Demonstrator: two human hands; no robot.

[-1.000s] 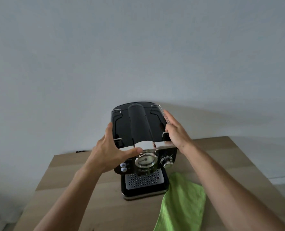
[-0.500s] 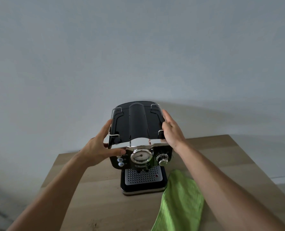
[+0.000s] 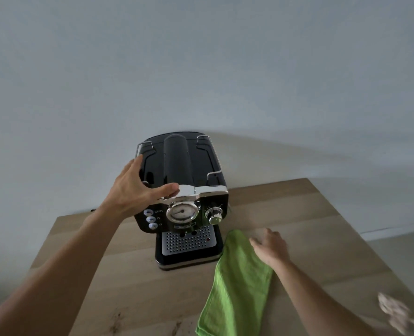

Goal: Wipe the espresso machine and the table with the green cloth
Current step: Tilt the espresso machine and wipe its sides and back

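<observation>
The table (image 3: 322,214), a pale wooden top set against a plain grey-white wall (image 3: 201,69), carries everything else in view. The espresso machine (image 3: 176,161) stands upright near the table's far edge, close to the wall. It is a glossy black body with a chrome band across the front and thin wire rails along the sides of its top. The green cloth (image 3: 237,287) lies flat on the table just to the right of the machine's base. It runs as a long folded strip from beside the drip tray (image 3: 189,241) toward the near edge, where it leaves the picture. The left hand (image 3: 130,187) rests spread on the machine's upper left corner. Its fingers lie straight along the left side of the top and its thumb stretches across the chrome band, so it touches the machine without closing round it. The right hand (image 3: 270,248) sits low at the cloth's right edge, back upward, with its fingers bent down where cloth meets wood. Whether they pinch the cloth or only lie on it cannot be told. A pale, blurred object (image 3: 392,311) lies near the table's right corner, too smeared to identify. On the machine's face a round gauge (image 3: 182,211) sits in the middle, a chrome knob (image 3: 214,214) to its right and three small buttons (image 3: 150,219) to its left.
</observation>
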